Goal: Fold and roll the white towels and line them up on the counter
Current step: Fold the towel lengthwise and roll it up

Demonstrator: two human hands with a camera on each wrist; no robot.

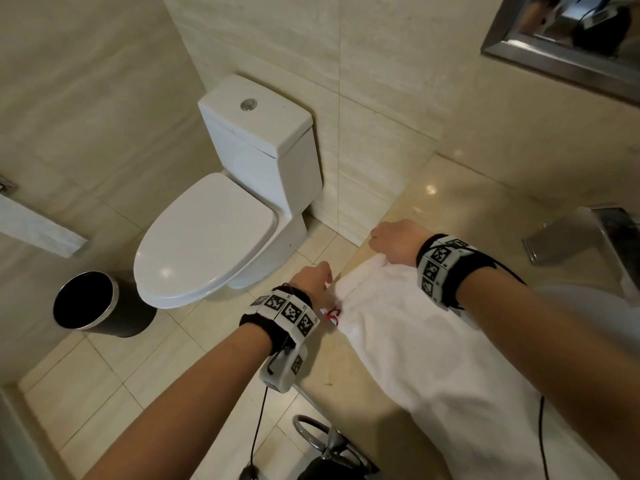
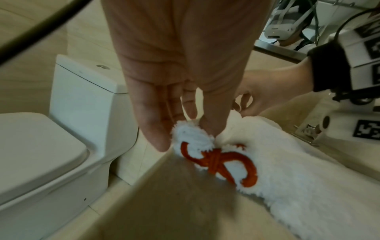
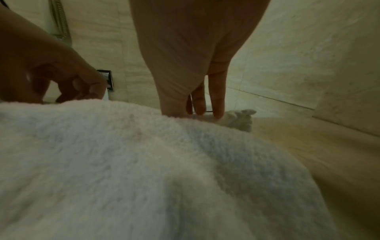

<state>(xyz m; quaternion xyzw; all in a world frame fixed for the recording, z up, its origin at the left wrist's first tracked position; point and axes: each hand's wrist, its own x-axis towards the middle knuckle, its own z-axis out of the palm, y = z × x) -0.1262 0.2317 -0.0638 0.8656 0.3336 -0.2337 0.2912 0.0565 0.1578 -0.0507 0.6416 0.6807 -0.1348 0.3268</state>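
Lying on beige counter point(image 1: 433, 216), towel point(image 1: 415, 341) beside toilet point(image 1: 242, 202).

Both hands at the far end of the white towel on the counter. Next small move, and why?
Probably draw both corners taut and level. The left hand pinches the white fluffy towel corner by the red embroidery; the right hand grips the other corner. The cloth lies rumpled on the beige stone counter, unfolded.

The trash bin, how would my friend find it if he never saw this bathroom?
Start at the white toilet. Look on the floor just left of its bowl. The trash bin is the round, dark, open-topped can with a shiny metal rim, the only dark thing there.
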